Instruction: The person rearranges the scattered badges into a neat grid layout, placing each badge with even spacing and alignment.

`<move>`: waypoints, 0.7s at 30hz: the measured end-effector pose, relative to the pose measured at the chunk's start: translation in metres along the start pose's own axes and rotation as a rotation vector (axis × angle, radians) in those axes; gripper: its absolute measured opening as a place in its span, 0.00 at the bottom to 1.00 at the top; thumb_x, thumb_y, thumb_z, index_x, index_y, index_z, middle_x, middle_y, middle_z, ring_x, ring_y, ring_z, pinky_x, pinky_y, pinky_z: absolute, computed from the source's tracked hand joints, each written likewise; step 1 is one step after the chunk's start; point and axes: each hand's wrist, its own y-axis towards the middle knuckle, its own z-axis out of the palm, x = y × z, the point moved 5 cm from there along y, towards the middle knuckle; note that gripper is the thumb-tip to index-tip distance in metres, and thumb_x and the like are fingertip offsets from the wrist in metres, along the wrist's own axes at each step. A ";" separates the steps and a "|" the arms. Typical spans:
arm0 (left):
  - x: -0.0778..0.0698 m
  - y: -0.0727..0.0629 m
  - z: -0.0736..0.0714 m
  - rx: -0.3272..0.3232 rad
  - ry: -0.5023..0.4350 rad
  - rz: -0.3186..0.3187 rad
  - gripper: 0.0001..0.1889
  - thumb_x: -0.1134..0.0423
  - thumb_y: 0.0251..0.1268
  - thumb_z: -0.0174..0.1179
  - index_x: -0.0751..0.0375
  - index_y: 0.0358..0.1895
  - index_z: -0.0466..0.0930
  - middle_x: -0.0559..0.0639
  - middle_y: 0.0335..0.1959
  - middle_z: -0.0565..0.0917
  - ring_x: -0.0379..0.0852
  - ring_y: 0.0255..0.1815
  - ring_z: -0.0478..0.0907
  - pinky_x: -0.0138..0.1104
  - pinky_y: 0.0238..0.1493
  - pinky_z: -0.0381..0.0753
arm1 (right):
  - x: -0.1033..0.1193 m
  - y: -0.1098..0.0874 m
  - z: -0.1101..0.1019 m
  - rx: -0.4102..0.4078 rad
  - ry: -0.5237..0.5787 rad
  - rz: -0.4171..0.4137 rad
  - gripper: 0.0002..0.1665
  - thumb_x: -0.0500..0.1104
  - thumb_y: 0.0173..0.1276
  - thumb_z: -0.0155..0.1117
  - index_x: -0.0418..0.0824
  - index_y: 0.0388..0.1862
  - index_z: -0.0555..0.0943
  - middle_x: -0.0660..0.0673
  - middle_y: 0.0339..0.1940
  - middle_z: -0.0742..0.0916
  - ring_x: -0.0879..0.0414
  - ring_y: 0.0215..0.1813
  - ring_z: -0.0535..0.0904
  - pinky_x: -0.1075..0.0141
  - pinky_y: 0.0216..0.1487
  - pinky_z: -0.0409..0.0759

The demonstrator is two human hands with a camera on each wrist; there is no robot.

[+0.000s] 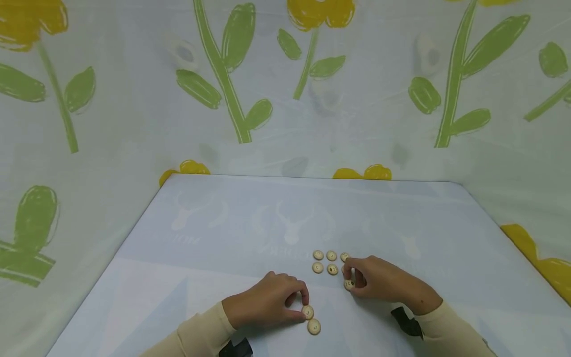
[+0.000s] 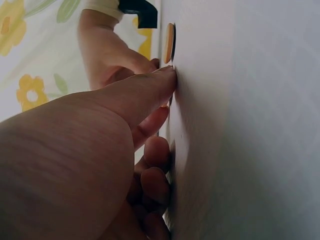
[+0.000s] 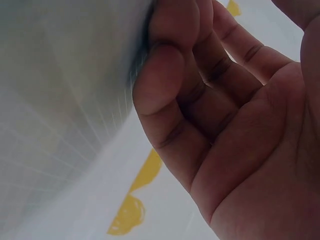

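Observation:
Low on the table in the head view, my left hand pinches a round pale wooden button between thumb and index finger. Just below it lies another wooden button. To the right, my right hand pinches a button at the lower end of a small grid of buttons set in two rows. Its fingers partly cover the right end of the grid. In the left wrist view a button shows edge-on beyond my thumb. The right wrist view shows curled fingers close to the tabletop; the button there is hidden.
The pale tabletop has faint printed shapes, and its far edge meets a flower-patterned cloth. Dark straps sit at both wrists, over light sleeves.

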 end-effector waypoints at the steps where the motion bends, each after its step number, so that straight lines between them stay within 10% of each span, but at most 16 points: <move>1: 0.000 0.000 0.000 0.001 -0.003 -0.001 0.10 0.47 0.59 0.71 0.36 0.39 0.79 0.33 0.22 0.71 0.28 0.26 0.65 0.30 0.34 0.59 | 0.000 0.000 0.000 0.000 0.000 0.000 0.13 0.39 0.60 0.72 0.50 0.40 0.78 0.59 0.23 0.79 0.67 0.26 0.72 0.70 0.29 0.73; 21: 0.000 0.000 -0.001 0.012 -0.013 -0.016 0.10 0.47 0.58 0.71 0.37 0.38 0.79 0.34 0.22 0.71 0.28 0.26 0.65 0.31 0.35 0.59 | -0.001 0.001 0.001 0.014 0.011 0.020 0.14 0.38 0.59 0.72 0.50 0.40 0.78 0.58 0.23 0.78 0.66 0.27 0.72 0.70 0.29 0.73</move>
